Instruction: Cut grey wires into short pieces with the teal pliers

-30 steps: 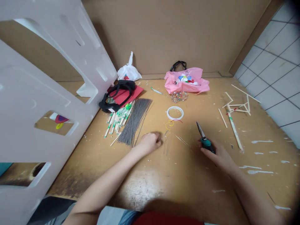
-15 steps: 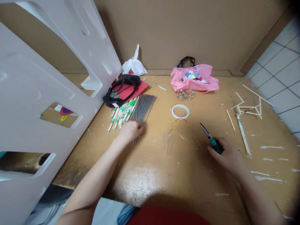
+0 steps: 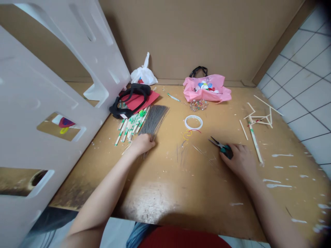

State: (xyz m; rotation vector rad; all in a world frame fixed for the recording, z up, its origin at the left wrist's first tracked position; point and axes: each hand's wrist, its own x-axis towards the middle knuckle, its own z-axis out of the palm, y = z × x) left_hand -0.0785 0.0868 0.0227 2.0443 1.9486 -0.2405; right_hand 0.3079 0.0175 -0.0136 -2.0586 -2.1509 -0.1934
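Two bare hands on a yellowish wooden board point(image 3: 165, 193), both forearms reaching in from the near edge. Left hand point(image 3: 143, 144) closed over the lower part of a bundle of thin grey wires point(image 3: 155, 120), the wire ends fanning out past the fingers on the far side and a few poking out below the hand. Bundle lies just beside a heap of split chopsticks with green-printed wrappers point(image 3: 129, 129), which sits near a red paper sheet point(image 3: 144, 100) and a black strap point(image 3: 129, 100). Right hand point(image 3: 239, 160) wrapped around the teal handles of small pliers point(image 3: 223, 148), pressed low to the board, steel nose pointing left; how far the jaws stand apart is too small to tell. Between the hands lie scattered wire cuttings point(image 3: 182, 151), a few loose coloured wire loops point(image 3: 188, 133) and a white tape ring point(image 3: 193, 122). Farther back, a pink plastic bag point(image 3: 207, 91) holding coloured pieces, a clear packet of small coloured items point(image 3: 198, 105) in front of it, and a white plastic bag point(image 3: 143, 75) against the cardboard wall point(image 3: 201, 34). Right of the right hand, a long chopstick point(image 3: 254, 144) lies near a stick frame point(image 3: 260, 117). White perforated plastic panel point(image 3: 51, 86) leans along the left side.
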